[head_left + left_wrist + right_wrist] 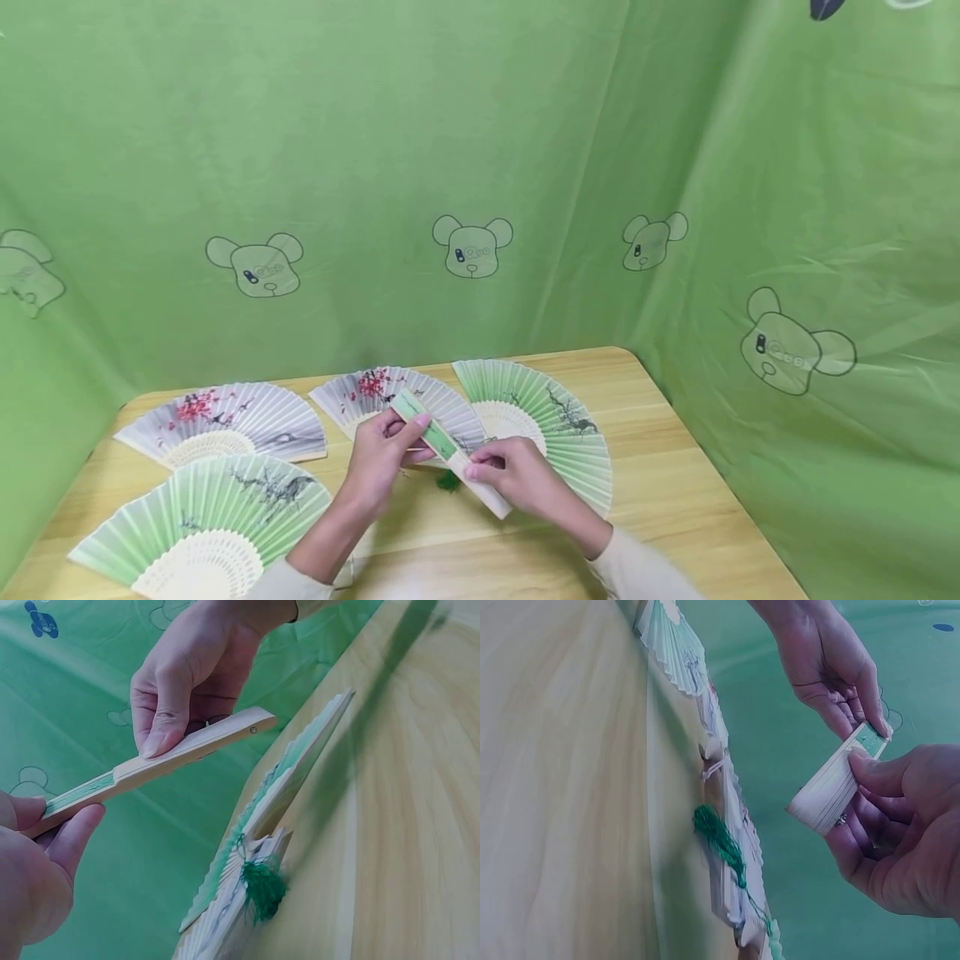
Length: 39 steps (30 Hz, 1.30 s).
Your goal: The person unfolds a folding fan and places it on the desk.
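Note:
Both hands hold a folded fan (pixel 452 455) above the table, its green folds and pale ribs pressed into a narrow slanted stick. My left hand (pixel 377 457) pinches the upper, green end between thumb and fingers. Lower down, my right hand (pixel 517 473) grips the pale rib part, thumb on top. A metal rivet shows at the rib end in the left wrist view, where the fan (pixel 187 746) is seen edge-on. Below the hands is a green tassel (pixel 448 481); I cannot tell which fan it belongs to.
Spread on the wooden table (pixel 660 500) are two grey fans with red blossoms, one at left (pixel 288 417) and one behind the hands (pixel 442 404). A green fan (pixel 577 442) lies at right, another (pixel 232 500) at front left. Green cloth (pixel 375 150) walls surround the table.

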Available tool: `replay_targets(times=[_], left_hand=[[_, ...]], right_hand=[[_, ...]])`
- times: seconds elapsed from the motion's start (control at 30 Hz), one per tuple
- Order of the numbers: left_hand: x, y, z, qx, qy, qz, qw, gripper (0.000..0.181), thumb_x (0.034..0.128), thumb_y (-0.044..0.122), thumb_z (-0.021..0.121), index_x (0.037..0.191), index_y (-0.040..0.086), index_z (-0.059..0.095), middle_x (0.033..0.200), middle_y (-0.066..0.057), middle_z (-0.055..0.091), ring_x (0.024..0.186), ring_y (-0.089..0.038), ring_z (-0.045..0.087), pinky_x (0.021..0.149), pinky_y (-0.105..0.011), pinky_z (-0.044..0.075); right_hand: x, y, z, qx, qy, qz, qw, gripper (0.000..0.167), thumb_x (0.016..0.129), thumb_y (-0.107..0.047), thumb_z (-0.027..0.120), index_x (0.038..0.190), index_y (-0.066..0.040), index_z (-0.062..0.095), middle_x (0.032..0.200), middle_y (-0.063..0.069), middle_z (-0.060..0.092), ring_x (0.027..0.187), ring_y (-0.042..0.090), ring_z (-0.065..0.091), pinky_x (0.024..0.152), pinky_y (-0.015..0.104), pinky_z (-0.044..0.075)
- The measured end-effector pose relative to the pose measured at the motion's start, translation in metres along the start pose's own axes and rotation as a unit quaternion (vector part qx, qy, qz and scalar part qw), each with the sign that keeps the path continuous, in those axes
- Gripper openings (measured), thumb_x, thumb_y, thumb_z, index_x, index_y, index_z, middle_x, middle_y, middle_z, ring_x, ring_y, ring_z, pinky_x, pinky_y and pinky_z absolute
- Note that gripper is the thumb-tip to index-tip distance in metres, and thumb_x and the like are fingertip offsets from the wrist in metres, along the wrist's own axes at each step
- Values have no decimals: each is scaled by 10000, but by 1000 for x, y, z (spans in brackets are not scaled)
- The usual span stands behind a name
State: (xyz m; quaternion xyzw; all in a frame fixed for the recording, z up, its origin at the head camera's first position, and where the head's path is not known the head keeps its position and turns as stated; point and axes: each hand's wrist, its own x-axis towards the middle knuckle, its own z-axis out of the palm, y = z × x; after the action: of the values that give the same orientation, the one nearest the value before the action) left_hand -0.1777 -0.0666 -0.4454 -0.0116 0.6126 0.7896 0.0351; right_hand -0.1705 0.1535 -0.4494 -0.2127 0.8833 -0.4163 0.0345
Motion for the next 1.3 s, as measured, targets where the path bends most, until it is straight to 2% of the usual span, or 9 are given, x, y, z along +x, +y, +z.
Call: replay_targets(times=[0.2, 0.33, 0.57, 0.73, 0.97, 1.13, 1.3], left_hand=[[-5, 6, -14, 50, 205, 42, 9998, 296, 1005, 109, 672, 1213, -94, 622, 1023, -162, 776, 825, -198, 791, 818, -316, 698], [-9, 10, -20, 133, 287, 6, 9995, 294, 1003, 93, 667, 1225, -94, 627, 1046, -194, 770, 826, -196, 787, 816, -309, 698], [-17, 13, -26, 274, 348, -162, 9989, 280, 1011, 79, 643, 1241, -78, 622, 1042, -185, 772, 810, -193, 778, 813, -308, 699], [-21, 13, -29, 265, 425, -160, 9986, 292, 1008, 81, 647, 1253, -75, 622, 1037, -170, 775, 806, -190, 771, 815, -301, 697], [-25, 14, -29, -62, 516, -59, 9986, 327, 986, 79, 681, 1259, -94, 627, 1051, -159, 784, 848, -199, 783, 834, -285, 693], [-27, 8, -23, -552, 650, 163, 9962, 250, 942, 19, 720, 1160, -88, 658, 923, -53, 795, 815, -164, 775, 824, -293, 696], [-27, 0, -16, -806, 730, 247, 9938, 156, 913, -16, 743, 1059, -26, 687, 879, -37, 786, 793, -152, 773, 813, -316, 700]], right_hand=[[7, -8, 10, 0, -60, -174, 9998, 86, 909, -166, 780, 947, -96, 813, 858, 32, 781, 691, -2, 587, 623, 150, 561], [10, -13, 17, 21, -110, -124, 9999, 93, 908, -180, 785, 943, -99, 813, 839, 10, 767, 694, -6, 576, 620, 148, 551], [8, -18, 24, 44, -130, -81, 9999, 94, 896, -187, 796, 932, -101, 811, 806, -11, 747, 681, -8, 556, 605, 147, 535], [7, -20, 28, 51, -96, -104, 9999, 101, 892, -201, 802, 933, -109, 813, 830, -9, 756, 703, -10, 565, 631, 148, 542], [7, -22, 28, 214, 104, -37, 9997, 143, 902, -233, 797, 978, -115, 823, 893, 20, 788, 725, 0, 592, 633, 154, 558], [10, -24, 26, 458, 344, 75, 9983, 191, 911, -245, 787, 1020, -93, 823, 945, 64, 809, 747, 12, 637, 645, 147, 580], [13, -29, 24, 646, 562, 119, 9963, 224, 908, -239, 790, 1042, -62, 814, 1004, 110, 811, 821, 68, 710, 702, 147, 617]])
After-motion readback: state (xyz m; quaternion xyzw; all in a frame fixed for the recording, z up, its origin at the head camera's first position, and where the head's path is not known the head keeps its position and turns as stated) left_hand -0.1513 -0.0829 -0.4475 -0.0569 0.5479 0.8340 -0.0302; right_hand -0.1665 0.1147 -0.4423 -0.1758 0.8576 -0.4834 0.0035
